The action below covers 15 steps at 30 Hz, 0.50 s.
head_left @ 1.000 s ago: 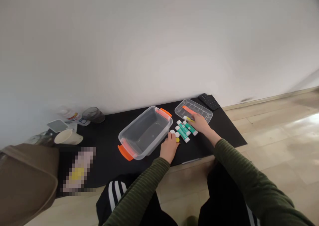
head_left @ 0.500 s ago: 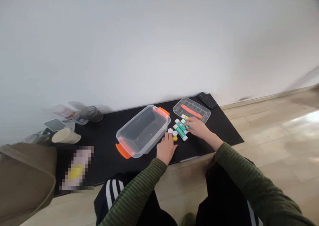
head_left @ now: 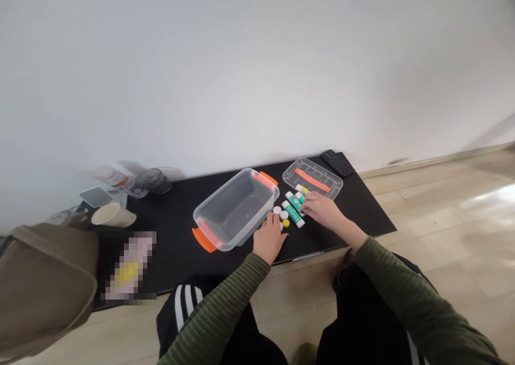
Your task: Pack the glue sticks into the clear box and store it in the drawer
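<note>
On the black table, my left hand lies beside the small round containers, fingers stretched forward and thumb apart. A white round container and a yellow one show at its fingertips; another white one is partly covered. My right hand has its fingers closed around a green-and-white glue stick, mostly hidden by the hand. More glue sticks lie side by side just left of it. A yellow-and-white stick lies beyond its fingers, against the lid. To the left stands a clear plastic box with orange clips.
A clear lid with an orange strip lies at the back right, beside a dark dotted object. A paper cup, a dark glass and a phone-like object stand left. A person's brown-clad part is at lower left.
My right hand has shifted slightly among the glue sticks, and they now lie more neatly side by side. My left hand stays by the round containers. The view has shifted a little.
</note>
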{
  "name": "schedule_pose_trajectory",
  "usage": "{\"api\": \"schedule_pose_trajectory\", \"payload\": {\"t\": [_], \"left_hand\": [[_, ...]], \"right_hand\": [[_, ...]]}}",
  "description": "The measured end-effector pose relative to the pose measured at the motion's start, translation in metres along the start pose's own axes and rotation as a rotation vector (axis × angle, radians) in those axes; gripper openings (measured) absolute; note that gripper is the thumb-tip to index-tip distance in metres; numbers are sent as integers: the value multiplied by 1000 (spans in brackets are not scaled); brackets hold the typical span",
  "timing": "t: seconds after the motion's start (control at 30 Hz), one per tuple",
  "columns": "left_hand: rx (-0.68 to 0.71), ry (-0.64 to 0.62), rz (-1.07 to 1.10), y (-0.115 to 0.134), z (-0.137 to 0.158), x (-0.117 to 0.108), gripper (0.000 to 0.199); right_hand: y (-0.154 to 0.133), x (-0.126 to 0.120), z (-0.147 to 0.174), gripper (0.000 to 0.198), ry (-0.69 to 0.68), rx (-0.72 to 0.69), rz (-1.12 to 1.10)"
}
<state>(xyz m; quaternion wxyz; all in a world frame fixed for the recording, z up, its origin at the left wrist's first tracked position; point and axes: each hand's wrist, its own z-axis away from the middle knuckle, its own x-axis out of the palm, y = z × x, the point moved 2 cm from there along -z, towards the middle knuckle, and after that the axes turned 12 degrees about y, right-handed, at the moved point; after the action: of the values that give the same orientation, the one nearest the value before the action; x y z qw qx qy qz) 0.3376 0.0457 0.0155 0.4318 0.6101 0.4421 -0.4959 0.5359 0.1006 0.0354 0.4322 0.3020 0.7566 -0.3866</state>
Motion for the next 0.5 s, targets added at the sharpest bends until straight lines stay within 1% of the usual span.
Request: {"api": "schedule_pose_trajectory", "payload": {"t": [0.07,0.1,0.17,0.23,0.33,0.37,0.43,0.5], "left_hand": [[-6,-5,11,-1,0,-3,54],[-10,-8,15,-1,0,-4,54],[-13,-3,26,-1,2,-7,54],[-9,14,40,-1,7,-10,53],[20,48,68,-2,16,-10,46],[38,59,79,-2,18,-10,41],[91,85,101,-4,19,-9,29],[125,110,111,-6,17,-8,21]], "right_hand": [[-8,-16,15,21,44,10,-91],[-14,-22,24,21,36,3,-138],[-31,-26,46,21,-59,-34,-211],[-51,-19,73,19,-240,-112,-260],[-80,6,117,15,-554,-278,-302],[-87,14,130,14,-624,-327,-270],[-95,27,144,15,-695,-379,-184],[-93,31,142,18,-670,-356,-113]]}}
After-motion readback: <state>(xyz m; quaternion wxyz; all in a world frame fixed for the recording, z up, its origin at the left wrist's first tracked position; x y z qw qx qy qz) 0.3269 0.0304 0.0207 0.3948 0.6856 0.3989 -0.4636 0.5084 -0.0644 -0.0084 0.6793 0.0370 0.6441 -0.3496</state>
